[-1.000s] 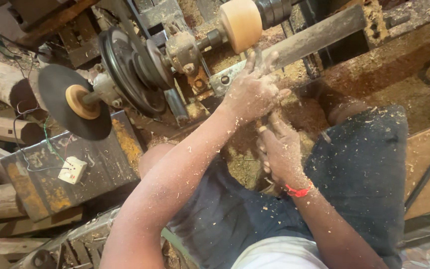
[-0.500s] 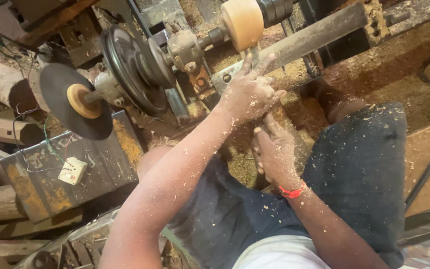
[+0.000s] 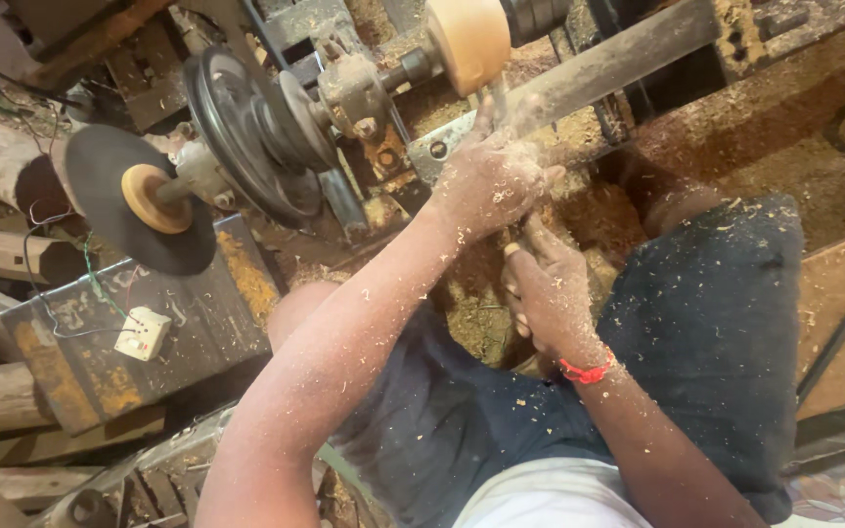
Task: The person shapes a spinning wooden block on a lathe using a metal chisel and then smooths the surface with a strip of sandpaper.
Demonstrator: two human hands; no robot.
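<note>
A pale round wooden workpiece (image 3: 468, 39) sits on the lathe spindle at the top. My left hand (image 3: 489, 178), dusted with shavings, is closed over a turning chisel (image 3: 497, 98) and presses it on the metal tool rest bar (image 3: 618, 61), just below the workpiece. The chisel's tip points up at the wood. My right hand (image 3: 552, 293), with a red band on its wrist, grips the chisel's handle lower down, close to my lap. Most of the tool is hidden by both hands.
A large black pulley wheel (image 3: 246, 132) and a black disc with a wooden hub (image 3: 154, 198) sit left on the same shaft. A rusty metal box (image 3: 80, 342) carries a white switch (image 3: 142, 332). Logs lie at far left. Sawdust covers the lathe bed.
Both hands keep their grip on the chisel at the tool rest; they have only shifted slightly. The lathe parts stay where they were.
</note>
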